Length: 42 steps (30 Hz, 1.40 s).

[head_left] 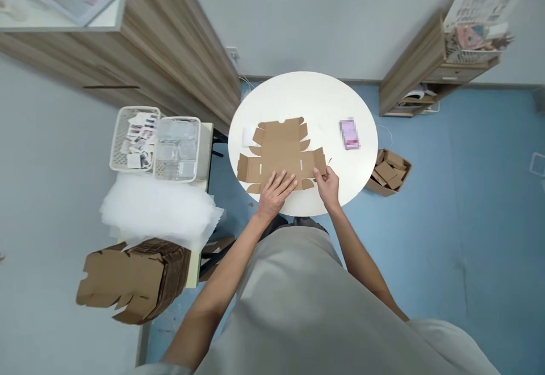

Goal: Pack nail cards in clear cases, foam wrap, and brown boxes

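On the cardboard blank (281, 145), brace the flat left hand (276, 194) while the right hand (329, 186) pinches its right flap (318, 158).

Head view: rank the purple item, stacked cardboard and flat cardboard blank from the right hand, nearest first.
1. Flat cardboard blank: right hand at its right flap.
2. Purple item: right side of the white table.
3. Stacked cardboard: far left.

pale wall (315, 23) | blue floor (430, 193) | round white table (323, 99) | wood-grain cabinet (170, 40) | drawer unit (415, 62)
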Tool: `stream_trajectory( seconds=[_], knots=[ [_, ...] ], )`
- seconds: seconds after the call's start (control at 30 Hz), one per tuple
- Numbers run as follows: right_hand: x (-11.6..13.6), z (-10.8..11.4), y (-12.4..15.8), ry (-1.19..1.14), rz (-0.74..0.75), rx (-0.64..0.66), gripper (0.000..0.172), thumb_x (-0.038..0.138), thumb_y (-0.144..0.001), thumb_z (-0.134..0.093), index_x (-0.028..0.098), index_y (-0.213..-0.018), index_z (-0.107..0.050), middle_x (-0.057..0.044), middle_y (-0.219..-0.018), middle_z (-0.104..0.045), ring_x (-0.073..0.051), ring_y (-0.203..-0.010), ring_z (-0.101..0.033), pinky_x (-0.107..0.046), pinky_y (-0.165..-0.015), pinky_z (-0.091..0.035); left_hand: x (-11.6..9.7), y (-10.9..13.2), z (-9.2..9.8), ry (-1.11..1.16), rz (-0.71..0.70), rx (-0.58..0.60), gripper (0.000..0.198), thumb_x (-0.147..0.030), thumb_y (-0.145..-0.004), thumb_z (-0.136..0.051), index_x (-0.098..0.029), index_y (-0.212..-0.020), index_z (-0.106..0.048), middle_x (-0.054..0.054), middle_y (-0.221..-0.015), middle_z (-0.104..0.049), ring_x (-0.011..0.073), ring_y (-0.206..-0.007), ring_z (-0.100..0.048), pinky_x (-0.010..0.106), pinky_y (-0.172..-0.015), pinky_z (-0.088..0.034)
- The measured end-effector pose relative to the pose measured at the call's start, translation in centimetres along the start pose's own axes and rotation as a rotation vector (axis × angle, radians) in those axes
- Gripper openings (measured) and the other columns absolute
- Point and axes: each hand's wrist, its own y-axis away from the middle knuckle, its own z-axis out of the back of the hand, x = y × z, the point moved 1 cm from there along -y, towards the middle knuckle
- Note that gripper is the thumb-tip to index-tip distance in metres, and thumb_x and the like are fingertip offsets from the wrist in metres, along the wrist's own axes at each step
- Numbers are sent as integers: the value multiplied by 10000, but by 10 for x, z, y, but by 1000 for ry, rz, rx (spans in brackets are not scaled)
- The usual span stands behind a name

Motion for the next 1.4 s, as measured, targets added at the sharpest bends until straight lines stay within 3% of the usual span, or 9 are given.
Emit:
stream_trajectory(
  seconds=[0.23, 0.33, 0.43, 0.57, 0.67, 0.83, 1.03, 1.23, 1.4],
  knots=[
    [-89, 12, -32, 32, -224, -98, 379, 599, -884, -641, 227, -948, -609, -113, -1034, -802, -243, -943, -755, -385, -865, -640, 40, -20, -71, -81, 45, 320, 661, 5, -1020, -376, -234, -1547, -694, 141, -1716, -555, 291, -1688, -404, 676, -1406, -280],
    [-115, 7, -41, 73, -340, -100, 308, 517, -886, -616, 217, -956, -614, -122, -1032, -808, -237, -930, -761, -370, -851, -631, 55, -12, -86, -119, 133, 417, 673, 13, -989, -394, -175, -1578, -661, 178, -1750, -505, 325, -1700, -383, 662, -1403, -283],
    [-125, 6, -49, 238, -391, -82, 246, 423, -888, -628, 199, -990, -651, -146, -1061, -810, -278, -995, -761, -440, -940, -630, 71, 1, -88, -74, 219, 446, 517, -152, -1052, -503, -118, -1536, -681, 236, -1768, -458, 393, -1706, -362, 667, -1388, -304],
    [-118, 3, -59, 504, -170, -173, 360, 288, -944, -601, 156, -1270, -677, -226, -1411, -706, -329, -1372, -640, -535, -1204, -517, 97, 0, -81, 83, 401, 354, 528, -305, -1060, -598, -132, -1557, -640, 235, -1781, -437, 396, -1682, -404, 593, -1376, -370],
    [-108, -13, -71, 596, -26, -50, 420, 250, -1016, -534, 173, -1416, -636, -205, -1496, -646, -295, -1411, -624, -480, -1209, -539, 117, -24, -80, 234, 615, 220, 572, -298, -1027, -662, -166, -1579, -591, 226, -1705, -521, 386, -1604, -503, 562, -1328, -440],
    [-106, -38, -100, 691, -113, 97, 591, 270, -1018, -594, 196, -1594, -490, -204, -1673, -509, -315, -1452, -608, -489, -1187, -581, 143, -77, -90, 492, 971, 39, 669, -215, -886, -829, -136, -1501, -578, 229, -1471, -625, 311, -1244, -713, 449, -1106, -587],
    [-116, -42, -127, 736, -202, 124, 755, 313, -1028, -587, 186, -1723, -322, -251, -1684, -465, -362, -1330, -685, -593, -1150, -594, 162, -103, -98, 580, 1206, 13, 650, -215, -894, -811, -187, -1503, -585, 152, -1353, -699, 272, -1252, -695, 397, -1102, -553],
    [-123, -45, -131, 673, -183, 164, 863, 343, -996, -656, 221, -1777, -311, -211, -1498, -580, -306, -1066, -749, -564, -1073, -640, 160, -96, -97, 575, 1196, 11, 262, -256, -988, -699, -189, -1242, -703, 122, -1245, -765, 238, -1125, -740, 373, -1053, -567],
    [-129, -40, -105, 646, -119, 207, 881, 449, -974, -706, 253, -1764, -369, -170, -1495, -573, -308, -1121, -735, -518, -1041, -662, 151, -78, -89, 476, 1086, 6, 407, -299, -1003, -706, -205, -1398, -684, 117, -1256, -769, 270, -1174, -729, 408, -1107, -546]
  ],
)
